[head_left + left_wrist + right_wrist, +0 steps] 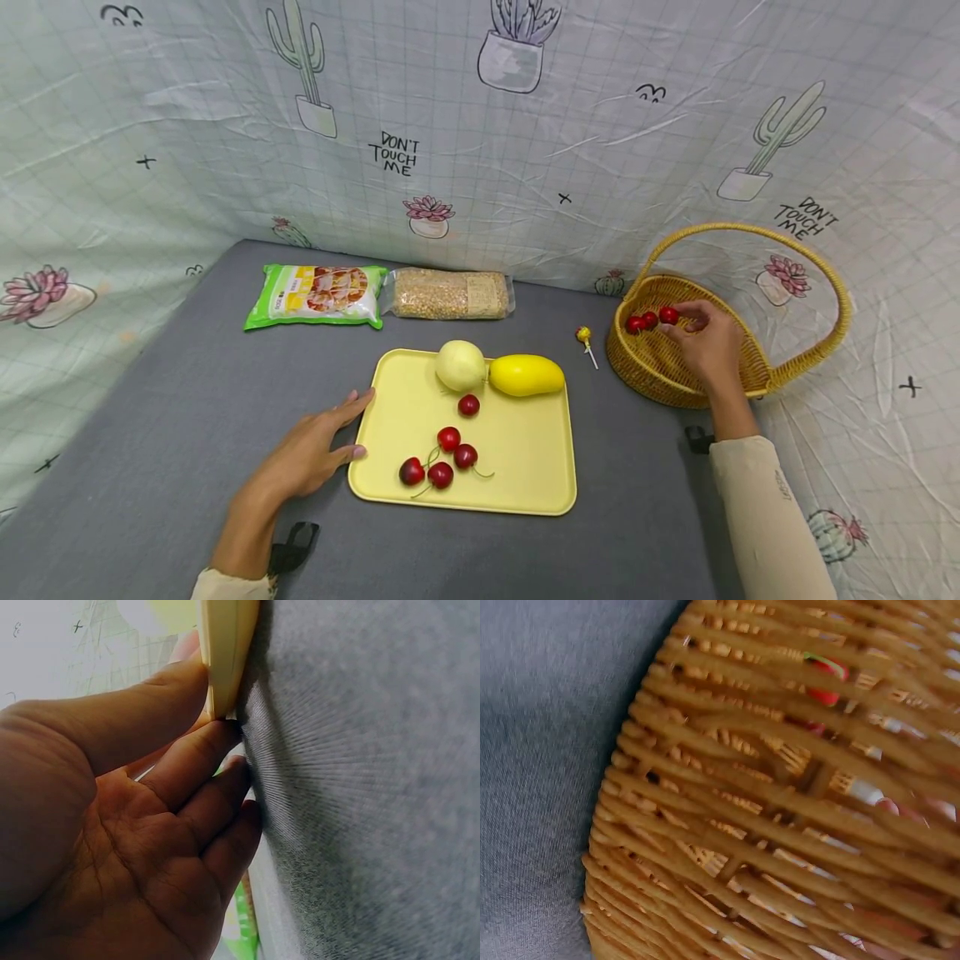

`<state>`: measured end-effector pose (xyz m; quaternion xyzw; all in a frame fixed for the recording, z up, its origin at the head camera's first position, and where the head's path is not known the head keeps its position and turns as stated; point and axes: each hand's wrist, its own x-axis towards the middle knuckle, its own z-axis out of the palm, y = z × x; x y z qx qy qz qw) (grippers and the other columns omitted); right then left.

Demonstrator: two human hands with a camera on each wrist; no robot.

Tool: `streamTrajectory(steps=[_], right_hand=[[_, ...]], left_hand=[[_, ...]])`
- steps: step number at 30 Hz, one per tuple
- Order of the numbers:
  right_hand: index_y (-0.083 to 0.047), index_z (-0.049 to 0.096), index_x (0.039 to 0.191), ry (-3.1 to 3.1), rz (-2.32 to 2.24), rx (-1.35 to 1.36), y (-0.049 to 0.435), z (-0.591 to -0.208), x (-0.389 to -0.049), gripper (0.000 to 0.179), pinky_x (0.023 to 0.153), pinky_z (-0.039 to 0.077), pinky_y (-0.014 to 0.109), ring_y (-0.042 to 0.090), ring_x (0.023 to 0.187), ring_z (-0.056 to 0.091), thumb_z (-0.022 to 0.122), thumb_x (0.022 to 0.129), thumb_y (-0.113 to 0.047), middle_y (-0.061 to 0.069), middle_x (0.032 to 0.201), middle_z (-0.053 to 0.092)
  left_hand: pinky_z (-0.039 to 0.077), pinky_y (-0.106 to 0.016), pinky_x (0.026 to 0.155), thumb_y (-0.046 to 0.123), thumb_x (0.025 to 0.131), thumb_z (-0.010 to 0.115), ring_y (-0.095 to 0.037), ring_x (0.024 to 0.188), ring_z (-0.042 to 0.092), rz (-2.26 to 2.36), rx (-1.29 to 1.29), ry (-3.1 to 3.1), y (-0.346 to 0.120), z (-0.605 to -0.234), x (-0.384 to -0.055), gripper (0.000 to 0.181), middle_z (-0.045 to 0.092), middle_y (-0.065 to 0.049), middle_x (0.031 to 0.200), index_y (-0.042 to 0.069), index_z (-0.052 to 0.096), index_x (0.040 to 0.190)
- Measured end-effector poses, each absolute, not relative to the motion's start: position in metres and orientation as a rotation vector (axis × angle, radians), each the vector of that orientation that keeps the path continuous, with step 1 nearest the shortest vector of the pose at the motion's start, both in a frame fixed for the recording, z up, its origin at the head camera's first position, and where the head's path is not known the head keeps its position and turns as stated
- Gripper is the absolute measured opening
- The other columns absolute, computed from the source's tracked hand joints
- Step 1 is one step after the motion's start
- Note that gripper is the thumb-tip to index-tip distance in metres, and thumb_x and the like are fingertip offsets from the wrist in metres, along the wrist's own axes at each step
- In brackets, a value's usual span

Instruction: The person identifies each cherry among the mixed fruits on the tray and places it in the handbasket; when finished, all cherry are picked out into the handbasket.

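Observation:
My left hand (309, 446) rests at the left edge of the yellow tray (525, 467), its thumb and fingertips touching the rim. In the left wrist view the thumb lies along the tray's side wall (225, 660), the other fingers low by the cloth. Inside the wicker basket (652, 367), my right hand (712, 342) pinches a red cherry (668, 315) at its fingertips. Two more cherries (636, 324) lie just left of it. The basket's weave (727, 787) mostly hides that hand in the right wrist view. Several dark red cherries (440, 475) with stems lie on the tray.
A round pale yellow fruit (460, 367) and a long yellow fruit (527, 375) sit along the tray's far side. Behind are a green-edged bag (322, 296) and a bag of grains (450, 294). A lollipop (584, 335) lies left of the basket, whose tall handle (836, 292) arches up.

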<state>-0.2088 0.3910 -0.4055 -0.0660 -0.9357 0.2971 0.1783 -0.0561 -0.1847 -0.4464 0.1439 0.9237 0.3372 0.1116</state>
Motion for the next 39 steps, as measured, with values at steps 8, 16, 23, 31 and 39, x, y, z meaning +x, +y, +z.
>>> streamTrajectory(steps=[8,16,23,31,39], right_hand=[[-0.005,0.075,0.123,-2.707,0.767,-0.165,0.404,-0.415,-0.22,0.035,0.078,0.043,0.038,0.034,0.094,0.064,0.086,0.091,-0.017,0.023,0.119,0.077],[-0.001,0.075,0.12,-2.811,0.736,-0.152,0.414,-0.42,-0.232,0.033,0.077,0.045,0.042,0.037,0.092,0.063,0.085,0.092,-0.015,0.027,0.119,0.076],[0.002,0.075,0.116,-2.883,0.729,-0.18,0.423,-0.426,-0.239,0.033,0.106,0.041,0.061,0.047,0.108,0.061,0.085,0.09,-0.014,0.028,0.118,0.076],[0.002,0.072,0.124,-2.954,0.759,-0.216,0.425,-0.429,-0.243,0.036,0.115,0.035,0.065,0.052,0.131,0.049,0.081,0.094,-0.016,0.029,0.126,0.073],[0.0,0.069,0.13,-2.986,0.763,-0.251,0.425,-0.429,-0.244,0.039,0.108,0.04,0.066,0.054,0.132,0.048,0.078,0.097,-0.019,0.029,0.131,0.07]], left_hand=[[0.041,-0.073,0.113,0.017,0.095,0.08,-0.054,0.149,0.042,0.989,0.428,2.71,-0.185,-0.446,-0.056,0.083,0.039,-0.031,0.165,0.01,0.038,0.166],[0.041,-0.073,0.113,0.017,0.094,0.081,-0.054,0.149,0.043,0.98,0.436,2.728,-0.186,-0.447,-0.055,0.083,0.04,-0.031,0.164,0.009,0.039,0.165],[0.042,-0.072,0.113,0.018,0.094,0.081,-0.055,0.149,0.043,0.968,0.427,2.716,-0.185,-0.446,-0.056,0.084,0.039,-0.03,0.165,0.011,0.038,0.166],[0.041,-0.072,0.114,0.015,0.095,0.08,-0.054,0.15,0.042,0.985,0.424,2.726,-0.186,-0.446,-0.056,0.083,0.038,-0.03,0.165,0.01,0.038,0.166],[0.042,-0.072,0.113,0.017,0.095,0.08,-0.055,0.149,0.042,0.983,0.434,2.718,-0.185,-0.447,-0.057,0.083,0.038,-0.031,0.165,0.01,0.038,0.166]])
